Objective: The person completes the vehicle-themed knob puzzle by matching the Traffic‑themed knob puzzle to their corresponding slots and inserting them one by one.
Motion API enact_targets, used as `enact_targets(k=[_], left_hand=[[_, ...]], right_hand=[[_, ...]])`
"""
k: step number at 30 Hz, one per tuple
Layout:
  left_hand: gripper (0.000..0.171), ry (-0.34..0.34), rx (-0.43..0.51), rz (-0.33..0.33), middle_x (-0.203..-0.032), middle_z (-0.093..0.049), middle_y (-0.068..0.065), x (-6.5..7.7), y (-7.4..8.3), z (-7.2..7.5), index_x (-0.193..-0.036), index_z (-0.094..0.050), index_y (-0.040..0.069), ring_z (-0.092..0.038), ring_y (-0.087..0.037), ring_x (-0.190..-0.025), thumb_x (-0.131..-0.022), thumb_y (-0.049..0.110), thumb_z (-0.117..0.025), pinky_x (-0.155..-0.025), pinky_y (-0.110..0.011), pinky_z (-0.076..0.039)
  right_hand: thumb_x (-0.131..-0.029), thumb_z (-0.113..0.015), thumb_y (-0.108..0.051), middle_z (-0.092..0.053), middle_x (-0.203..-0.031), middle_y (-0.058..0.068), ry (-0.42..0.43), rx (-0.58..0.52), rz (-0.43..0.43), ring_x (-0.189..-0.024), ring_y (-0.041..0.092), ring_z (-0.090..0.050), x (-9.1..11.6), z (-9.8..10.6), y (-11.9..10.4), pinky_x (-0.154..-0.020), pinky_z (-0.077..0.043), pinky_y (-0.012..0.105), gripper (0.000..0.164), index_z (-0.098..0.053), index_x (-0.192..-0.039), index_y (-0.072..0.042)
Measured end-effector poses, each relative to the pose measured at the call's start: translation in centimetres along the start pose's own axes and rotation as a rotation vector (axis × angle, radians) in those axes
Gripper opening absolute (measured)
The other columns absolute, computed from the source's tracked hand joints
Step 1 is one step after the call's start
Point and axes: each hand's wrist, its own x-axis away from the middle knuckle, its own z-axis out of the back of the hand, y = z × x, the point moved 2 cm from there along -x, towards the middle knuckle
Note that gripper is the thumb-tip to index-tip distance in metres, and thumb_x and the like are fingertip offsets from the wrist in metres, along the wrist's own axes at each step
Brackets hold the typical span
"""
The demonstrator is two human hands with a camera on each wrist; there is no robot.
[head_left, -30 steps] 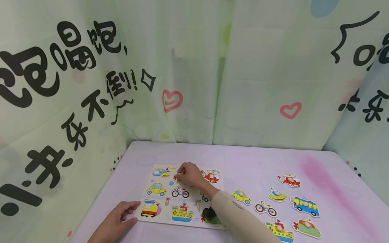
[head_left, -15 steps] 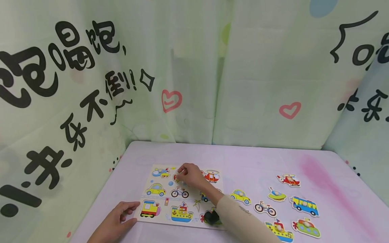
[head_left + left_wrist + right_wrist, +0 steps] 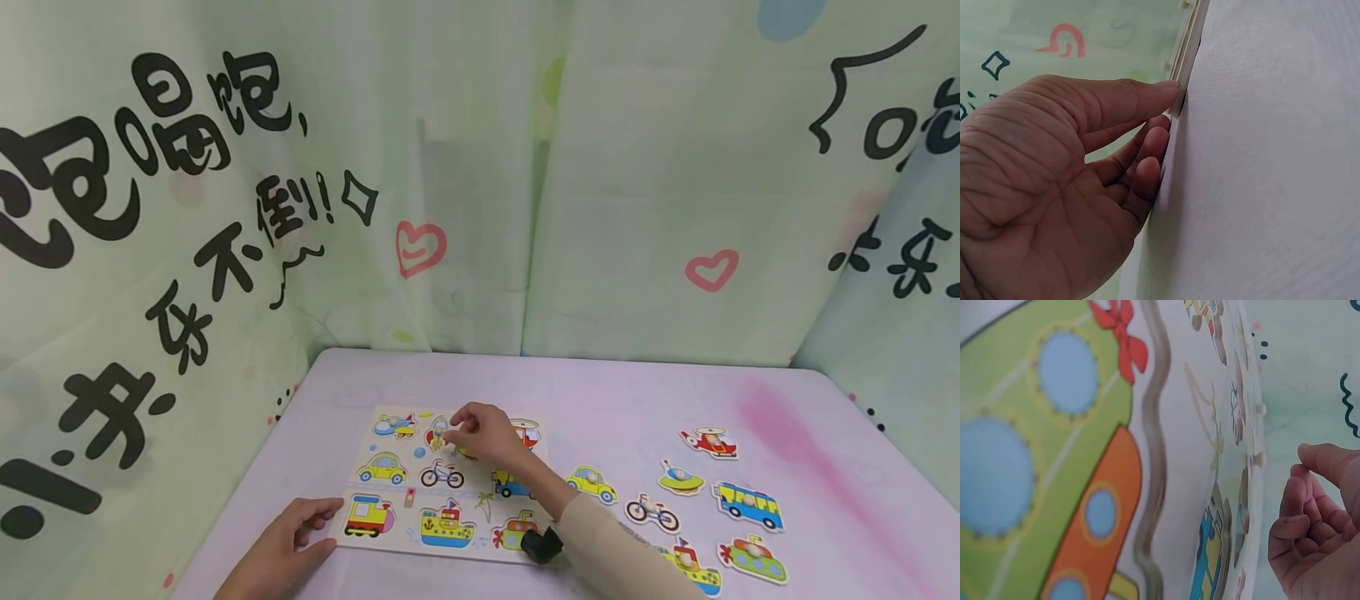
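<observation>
A white puzzle board (image 3: 408, 546) with vehicle pictures lies on the left of the table. My left hand (image 3: 288, 542) holds its near left corner, thumb against the near edge and fingertips at the left side. In the left wrist view, the thumb of that hand (image 3: 1085, 169) presses the board's edge (image 3: 1188, 53). A rocket piece (image 3: 435, 435) sits in the top row. My right hand (image 3: 483, 433) is just right of it, over the board. In the right wrist view, that hand's (image 3: 1322, 531) fingers are loosely curled with nothing between them; small knobs (image 3: 1260, 460) stick up from the board.
Loose pieces lie right of the board: a yellow car (image 3: 591, 483), bicycle (image 3: 652, 512), helicopter (image 3: 711, 442), flying saucer (image 3: 681, 479), bus (image 3: 748, 506), submarine (image 3: 753, 558) and ship (image 3: 693, 568), the last partly behind my right sleeve (image 3: 622, 542). Curtains (image 3: 615, 208) surround the table (image 3: 600, 400).
My right hand has let go of the rocket piece and drawn back to the right, uncovering it. The left hand keeps its place at the board's corner.
</observation>
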Motion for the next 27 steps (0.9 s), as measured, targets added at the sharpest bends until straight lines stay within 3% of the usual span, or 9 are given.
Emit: enact_targets(k=[8, 14, 27], left_hand=[[0.050, 0.009, -0.025, 0.000, -0.117, -0.060, 0.003, 0.0, 0.0, 0.0, -0.133, -0.065, 0.011, -0.051, -0.015, -0.101, -0.086, 0.012, -0.082, -0.079, -0.022, -0.046], [0.049, 0.009, -0.031, -0.021, -0.117, -0.061, 0.003, 0.0, -0.1, 0.0, -0.132, -0.065, 0.010, -0.051, -0.013, -0.099, -0.086, 0.011, -0.081, -0.079, -0.022, -0.046], [0.050, -0.008, -0.022, 0.010, -0.116, -0.059, 0.002, -0.2, -0.2, -0.2, -0.134, -0.064, 0.011, -0.051, -0.015, -0.101, -0.087, 0.011, -0.081, -0.079, -0.022, -0.046]], right_hand=[[-0.093, -0.076, -0.017, -0.060, -0.078, 0.000, 0.030, -0.020, 0.022, -0.066, 0.013, -0.053, 0.8, 1.4, 0.7, -0.058, -0.045, 0.025, 0.022, -0.070, -0.106, 0.000], [-0.093, -0.076, -0.020, -0.059, -0.078, 0.000, 0.053, -0.008, 0.002, -0.070, 0.014, -0.052, 1.7, 2.2, 1.0, -0.061, -0.044, 0.024, 0.020, -0.071, -0.104, -0.004], [-0.092, -0.078, -0.023, -0.058, -0.080, 0.000, 0.022, -0.022, 0.002, -0.073, 0.016, -0.053, 4.1, 3.8, 0.6, -0.063, -0.045, 0.022, 0.022, -0.070, -0.104, -0.007]])
